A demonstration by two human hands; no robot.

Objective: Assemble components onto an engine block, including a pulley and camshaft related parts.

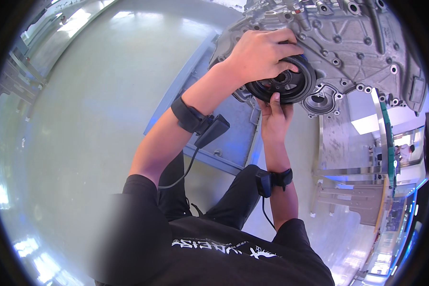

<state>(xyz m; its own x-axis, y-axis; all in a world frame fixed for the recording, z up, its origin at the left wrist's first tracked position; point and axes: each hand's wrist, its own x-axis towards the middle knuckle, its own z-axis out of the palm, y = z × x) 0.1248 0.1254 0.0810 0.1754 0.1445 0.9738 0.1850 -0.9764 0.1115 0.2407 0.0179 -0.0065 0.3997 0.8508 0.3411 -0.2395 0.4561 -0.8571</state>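
Observation:
Both my hands grip a black ribbed-rim crankshaft pulley at the front of a grey cast-metal engine. My left hand lies over its upper left side, thumb on the front face and fingers curled over the rim. From below, my right hand holds the lower rim, with the thumb on the front and the other fingers mostly hidden behind. A hub with holes shows in the pulley's middle. Whether the pulley is seated on the engine cannot be seen. Beside it is a round opening in the casing.
A blue-edged metal stand is below the engine, close to my knees. Black cabled devices are strapped to both forearms. Metal benches stand at the right, and another person is far off there.

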